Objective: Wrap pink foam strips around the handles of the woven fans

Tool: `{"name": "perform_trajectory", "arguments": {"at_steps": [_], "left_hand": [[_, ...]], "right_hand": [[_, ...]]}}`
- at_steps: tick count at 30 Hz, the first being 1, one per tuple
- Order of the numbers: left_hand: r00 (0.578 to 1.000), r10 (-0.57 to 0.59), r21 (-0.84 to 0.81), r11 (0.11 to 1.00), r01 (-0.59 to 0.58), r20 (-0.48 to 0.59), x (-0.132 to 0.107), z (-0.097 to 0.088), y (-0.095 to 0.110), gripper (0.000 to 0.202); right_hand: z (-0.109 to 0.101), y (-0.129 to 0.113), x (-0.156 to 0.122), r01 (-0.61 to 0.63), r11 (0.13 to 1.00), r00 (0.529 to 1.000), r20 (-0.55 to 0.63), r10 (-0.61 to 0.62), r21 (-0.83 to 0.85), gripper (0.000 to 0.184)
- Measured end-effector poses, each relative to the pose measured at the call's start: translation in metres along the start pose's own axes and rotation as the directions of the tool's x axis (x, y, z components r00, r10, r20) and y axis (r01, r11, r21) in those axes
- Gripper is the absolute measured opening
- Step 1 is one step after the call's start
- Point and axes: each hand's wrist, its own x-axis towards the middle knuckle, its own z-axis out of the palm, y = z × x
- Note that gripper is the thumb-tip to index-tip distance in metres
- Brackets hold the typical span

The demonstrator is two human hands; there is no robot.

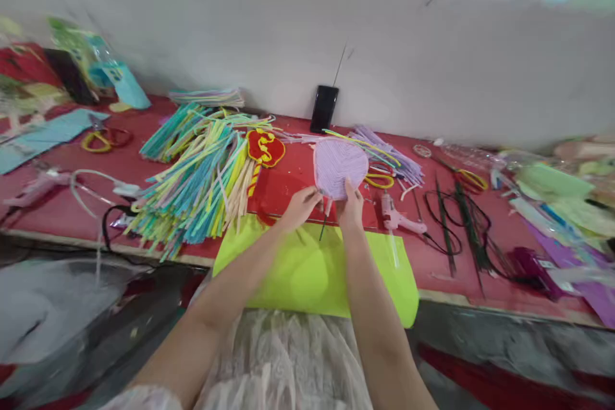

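Left hand (302,206) and right hand (352,206) hold a ribbed lavender piece (339,163).

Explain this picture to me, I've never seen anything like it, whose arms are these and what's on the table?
There's no machine: a camera worn on a person's head looks down at their bare left hand and right hand. The right hand holds a lilac disc; the left is at its lower edge. On the red table, colourful stems lie to the left and a pink glue gun to the right. A phone leans behind, and a lime sheet spreads beneath the arms.
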Motion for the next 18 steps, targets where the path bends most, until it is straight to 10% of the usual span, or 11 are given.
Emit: {"name": "perform_trajectory", "arguments": {"at_steps": [5,12,18], "left_hand": [[0.998,0.040,0.031,0.999,-0.039,-0.045,0.002,-0.004,-0.003,0.026],[0.923,-0.054,0.196,0.971,0.137,-0.380,0.007,-0.014,-0.022,0.017],[0.939,0.054,0.128,0.992,-0.011,-0.338,0.012,-0.012,-0.026,0.049]], "right_hand": [[-0.003,-0.002,0.002,0.057,0.998,0.998,-0.017,-0.057,-0.039,0.027],[-0.003,-0.005,0.002,0.100,0.989,0.995,-0.001,-0.101,-0.107,0.033],[-0.004,-0.005,0.002,0.116,0.987,0.993,-0.025,-0.119,-0.112,0.033]]}}
